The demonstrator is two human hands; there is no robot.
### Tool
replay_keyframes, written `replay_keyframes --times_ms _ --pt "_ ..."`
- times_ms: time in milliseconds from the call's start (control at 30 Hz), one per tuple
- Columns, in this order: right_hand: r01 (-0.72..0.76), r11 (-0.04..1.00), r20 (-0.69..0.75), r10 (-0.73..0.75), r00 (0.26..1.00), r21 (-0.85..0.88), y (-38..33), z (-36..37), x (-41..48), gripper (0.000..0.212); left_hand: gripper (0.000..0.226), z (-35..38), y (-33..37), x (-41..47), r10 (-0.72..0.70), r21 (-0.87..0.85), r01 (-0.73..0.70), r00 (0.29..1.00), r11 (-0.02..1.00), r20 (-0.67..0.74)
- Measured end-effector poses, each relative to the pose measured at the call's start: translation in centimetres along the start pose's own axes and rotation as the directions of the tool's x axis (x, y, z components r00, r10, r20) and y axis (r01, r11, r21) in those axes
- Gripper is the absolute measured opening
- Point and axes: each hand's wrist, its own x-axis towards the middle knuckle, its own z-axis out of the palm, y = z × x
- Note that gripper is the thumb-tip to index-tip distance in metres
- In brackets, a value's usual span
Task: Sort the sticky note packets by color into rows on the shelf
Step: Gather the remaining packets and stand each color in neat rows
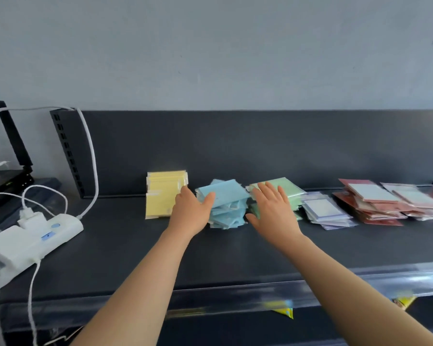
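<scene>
Sticky note packets lie in piles along the back of a dark shelf (pixel 125 245). From left to right: yellow packets (pixel 160 196), a loose blue stack (pixel 229 203), green packets (pixel 285 188), pale purple packets (pixel 326 213), and red and pink packets (pixel 383 201). My left hand (pixel 190 211) rests against the left side of the blue stack, thumb on its top packet. My right hand (pixel 273 211) lies flat with fingers spread over the green packets, its thumb beside the blue stack's right side.
A white power strip (pixel 33 240) with plugs and white cables sits on the shelf's left end. A black router with an antenna (pixel 13 141) stands further left. The shelf's front edge (pixel 235 293) has a clear price rail with yellow tags below.
</scene>
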Motion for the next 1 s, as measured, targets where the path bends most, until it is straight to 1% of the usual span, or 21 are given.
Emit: replay_keyframes --times_ms 133,267,400,500,667,833,900,1000 --pt "0.004 1.000 0.092 -0.001 0.996 -0.029 1.7 1.3 0.9 0.082 0.071 1.7 0.9 1.7 -0.071 -0.048 0.071 0.997 0.996 0.008" --pt "0.038 0.999 0.088 -0.035 0.995 -0.038 3.1 2.6 1.3 0.087 0.072 3.1 1.6 2.3 -0.113 -0.059 0.113 0.993 0.992 -0.012" --pt "0.063 0.995 0.041 -0.060 0.997 -0.077 4.0 3.5 1.3 0.083 0.070 4.0 1.5 2.6 -0.147 -0.123 0.140 0.988 0.982 -0.045" --pt "0.039 0.993 0.000 -0.039 0.999 -0.112 4.5 4.3 1.5 0.083 0.075 4.5 1.3 2.7 -0.172 -0.188 0.161 0.984 0.969 -0.046" --pt "0.009 0.989 -0.022 -0.012 1.000 -0.149 5.7 4.6 2.2 0.077 0.084 4.7 1.2 2.9 -0.186 -0.217 0.172 0.982 0.961 -0.046" --pt "-0.013 0.989 -0.034 0.008 0.999 -0.148 7.1 4.5 2.5 0.073 0.084 4.7 1.0 2.9 -0.180 -0.240 0.163 0.982 0.957 -0.050" --pt "-0.029 0.988 -0.025 0.026 0.999 -0.148 7.4 4.4 2.7 0.074 0.083 4.7 0.9 2.8 -0.173 -0.243 0.156 0.984 0.957 -0.050" --pt "-0.027 0.988 0.057 0.036 0.998 -0.153 7.3 3.9 2.8 0.076 0.078 4.6 0.7 2.7 -0.166 -0.273 0.147 0.985 0.951 -0.049"
